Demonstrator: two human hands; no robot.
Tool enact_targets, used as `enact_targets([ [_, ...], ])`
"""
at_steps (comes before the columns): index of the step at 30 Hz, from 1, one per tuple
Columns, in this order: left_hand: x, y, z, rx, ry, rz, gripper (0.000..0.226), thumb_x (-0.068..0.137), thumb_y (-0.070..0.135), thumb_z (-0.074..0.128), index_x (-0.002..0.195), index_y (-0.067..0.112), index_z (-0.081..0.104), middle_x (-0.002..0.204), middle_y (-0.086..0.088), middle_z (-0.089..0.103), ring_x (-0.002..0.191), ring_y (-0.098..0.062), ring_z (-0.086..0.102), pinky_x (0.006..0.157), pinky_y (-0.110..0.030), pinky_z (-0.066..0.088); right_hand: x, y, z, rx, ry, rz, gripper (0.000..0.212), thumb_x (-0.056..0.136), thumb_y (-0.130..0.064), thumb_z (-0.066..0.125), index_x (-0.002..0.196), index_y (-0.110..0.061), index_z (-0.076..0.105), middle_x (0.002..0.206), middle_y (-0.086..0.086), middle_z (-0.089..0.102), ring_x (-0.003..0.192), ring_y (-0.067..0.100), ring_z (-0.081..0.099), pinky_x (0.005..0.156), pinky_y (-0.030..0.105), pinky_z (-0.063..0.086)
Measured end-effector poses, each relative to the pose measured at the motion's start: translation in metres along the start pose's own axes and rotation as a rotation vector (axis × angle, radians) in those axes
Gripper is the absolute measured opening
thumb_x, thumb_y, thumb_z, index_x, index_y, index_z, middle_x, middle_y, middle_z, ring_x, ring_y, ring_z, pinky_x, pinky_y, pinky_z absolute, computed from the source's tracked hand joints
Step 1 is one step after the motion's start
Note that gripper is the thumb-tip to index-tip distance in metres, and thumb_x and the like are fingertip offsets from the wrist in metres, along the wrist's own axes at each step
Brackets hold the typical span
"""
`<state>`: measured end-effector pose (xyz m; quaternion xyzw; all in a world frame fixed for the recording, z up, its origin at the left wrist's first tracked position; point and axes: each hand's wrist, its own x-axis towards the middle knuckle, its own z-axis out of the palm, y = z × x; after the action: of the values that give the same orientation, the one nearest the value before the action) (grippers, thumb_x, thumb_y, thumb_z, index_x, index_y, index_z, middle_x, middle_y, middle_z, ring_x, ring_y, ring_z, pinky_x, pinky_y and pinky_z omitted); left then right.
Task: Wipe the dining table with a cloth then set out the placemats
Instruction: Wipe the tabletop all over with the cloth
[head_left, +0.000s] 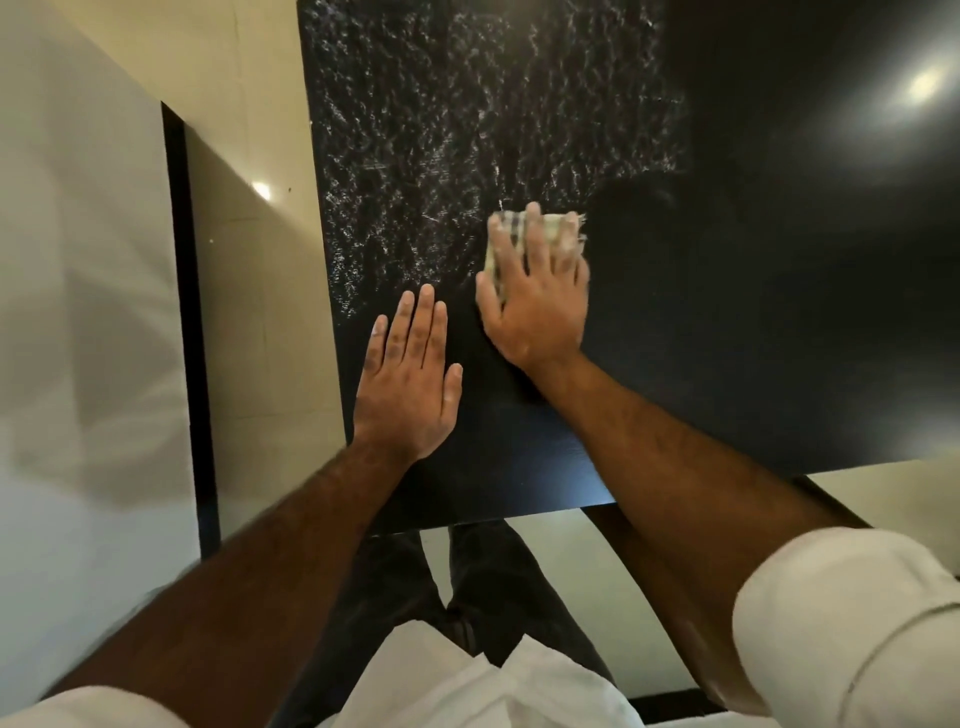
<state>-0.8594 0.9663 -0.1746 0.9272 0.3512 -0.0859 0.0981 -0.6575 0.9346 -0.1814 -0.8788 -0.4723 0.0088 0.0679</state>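
Note:
The black dining table (753, 312) fills the upper middle and right of the view. Its far left part carries white streaky smears (441, 130). A small folded checked cloth (558, 228) lies on the table, pressed flat under my right hand (535, 306), whose fingers are spread over it. My left hand (410, 379) rests flat on the table near its left edge, fingers together, holding nothing. No placemats are in view.
The table's near edge (519, 514) runs just in front of my legs. Beige floor tiles (270, 312) lie left of the table. A pale wall or panel (78, 312) with a dark edge strip (189, 312) stands at the far left. A ceiling light reflects on the table (924, 85).

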Motion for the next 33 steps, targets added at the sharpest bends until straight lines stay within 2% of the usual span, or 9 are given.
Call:
enact_targets([
  [3, 0.002, 0.000, -0.002, -0.001, -0.001, 0.000, 0.080, 0.114, 0.048, 0.026, 0.177, 0.008, -0.002, 0.186, -0.012, -0.014, 0.173, -0.030, -0.010, 0.139, -0.057, 0.011, -0.029, -0.006, -0.005, 0.050, -0.100, -0.173, 0.068, 0.111, -0.063, 0.037, 0.175, -0.038, 0.032, 0.186, 0.006, 0.020, 0.171, 0.045, 0.012, 0.128, 0.058, 0.030],
  [6, 0.003, 0.001, -0.002, 0.000, -0.014, -0.006, 0.081, 0.113, 0.049, 0.025, 0.177, 0.007, -0.002, 0.185, -0.013, -0.015, 0.173, -0.030, -0.010, 0.139, -0.057, 0.011, -0.052, 0.022, -0.012, 0.048, -0.131, -0.217, 0.069, 0.110, -0.064, 0.041, 0.175, -0.040, 0.031, 0.186, 0.002, 0.018, 0.171, 0.042, 0.013, 0.126, 0.055, 0.032],
  [12, 0.014, 0.006, -0.002, -0.001, -0.025, -0.018, 0.081, 0.113, 0.052, 0.021, 0.177, 0.007, -0.003, 0.185, -0.012, -0.017, 0.173, -0.032, -0.011, 0.139, -0.058, 0.009, -0.008, 0.118, -0.015, -0.074, -0.037, 0.180, 0.065, 0.112, -0.061, 0.037, 0.173, -0.038, 0.035, 0.183, 0.007, 0.029, 0.167, 0.049, 0.024, 0.117, 0.061, 0.044],
  [15, 0.029, 0.016, -0.004, -0.003, -0.028, 0.015, 0.081, 0.114, 0.053, 0.020, 0.177, 0.006, -0.002, 0.185, -0.013, -0.016, 0.173, -0.031, -0.010, 0.139, -0.058, 0.008, 0.039, 0.118, -0.010, -0.077, 0.009, 0.301, 0.064, 0.112, -0.060, 0.036, 0.172, -0.036, 0.040, 0.180, 0.011, 0.036, 0.163, 0.053, 0.031, 0.115, 0.066, 0.046],
  [20, 0.067, 0.049, -0.011, 0.007, -0.014, 0.077, 0.080, 0.115, 0.050, 0.025, 0.177, 0.005, 0.000, 0.185, -0.014, -0.016, 0.173, -0.030, -0.012, 0.139, -0.058, 0.007, 0.054, 0.068, -0.002, -0.048, 0.002, 0.029, 0.067, 0.112, -0.061, 0.036, 0.174, -0.036, 0.035, 0.183, 0.010, 0.028, 0.167, 0.050, 0.021, 0.121, 0.062, 0.038],
  [24, 0.088, 0.065, -0.014, 0.026, -0.015, 0.071, 0.080, 0.116, 0.050, 0.024, 0.177, 0.006, -0.002, 0.185, -0.014, -0.018, 0.172, -0.030, -0.015, 0.138, -0.058, 0.007, 0.019, 0.087, -0.008, 0.006, -0.034, -0.092, 0.067, 0.112, -0.062, 0.040, 0.175, -0.040, 0.031, 0.185, 0.004, 0.022, 0.170, 0.043, 0.015, 0.124, 0.057, 0.035],
  [26, 0.090, 0.066, -0.015, 0.027, -0.014, 0.064, 0.080, 0.116, 0.050, 0.024, 0.176, 0.006, -0.004, 0.184, -0.013, -0.020, 0.172, -0.031, -0.017, 0.138, -0.058, 0.008, 0.008, 0.117, -0.011, -0.027, -0.028, -0.007, 0.068, 0.111, -0.062, 0.041, 0.175, -0.040, 0.031, 0.185, 0.004, 0.022, 0.170, 0.044, 0.017, 0.121, 0.058, 0.037],
  [30, 0.090, 0.066, -0.013, 0.028, -0.019, 0.058, 0.079, 0.116, 0.051, 0.020, 0.176, 0.006, -0.007, 0.184, -0.012, -0.021, 0.171, -0.030, -0.018, 0.138, -0.059, 0.009, 0.026, 0.190, -0.016, -0.101, 0.024, 0.351, 0.065, 0.113, -0.060, 0.033, 0.174, -0.038, 0.033, 0.182, 0.009, 0.029, 0.166, 0.050, 0.025, 0.117, 0.065, 0.045],
  [33, 0.092, 0.066, -0.011, 0.027, -0.024, 0.056, 0.079, 0.115, 0.051, 0.017, 0.176, 0.006, -0.007, 0.184, -0.012, -0.022, 0.172, -0.030, -0.017, 0.138, -0.059, 0.009, 0.067, 0.215, -0.014, -0.082, 0.026, 0.444, 0.064, 0.112, -0.058, 0.036, 0.173, -0.039, 0.034, 0.182, 0.011, 0.029, 0.165, 0.053, 0.024, 0.120, 0.070, 0.042],
])
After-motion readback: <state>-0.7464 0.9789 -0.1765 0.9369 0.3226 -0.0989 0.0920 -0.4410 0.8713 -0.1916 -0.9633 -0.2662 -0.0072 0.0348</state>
